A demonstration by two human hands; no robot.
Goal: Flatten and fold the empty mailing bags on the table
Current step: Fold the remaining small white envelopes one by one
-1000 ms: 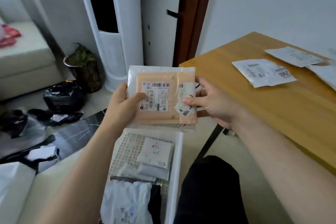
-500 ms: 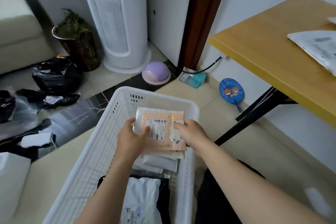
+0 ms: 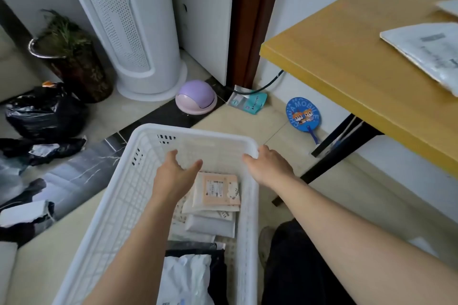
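**Folded Bag Set Down in Basket, Hands Free Above It**

A folded peach-coloured mailing bag with a white barcode label (image 3: 218,189) was seen lying on top of a small stack of folded pale bags (image 3: 210,224) inside the white slotted plastic basket (image 3: 198,131) on the floor. No hand was touching it. The left hand (image 3: 177,173) was held just above the stack's left side, its fingers (image 3: 171,156) spread and relaxed, nothing being gripped. The right hand (image 3: 269,164) was placed at the basket's far right rim, fingers loosely extended; contact with the rim appeared likely, but a firm grip could not be confirmed. At the near end of the basket a crumpled white plastic bag (image 3: 186,277) and something dark beside it were also visible.

The step in hand was judged to be the stowing of one finished bag, with that bag now released. Further work was judged to remain: on the yellow wooden counter (image 3: 347,57) at the right, a flat white mailing bag with printed labels (image 3: 426,52) was lying unfolded, and the edge of another pale sheet (image 3: 448,7) was seen farther back.

The next move was expected to call for both hands to be raised and carried rightward to the counter, the nearest white bag to be pressed flat, and clean folds to be made before it was brought back to the stack.
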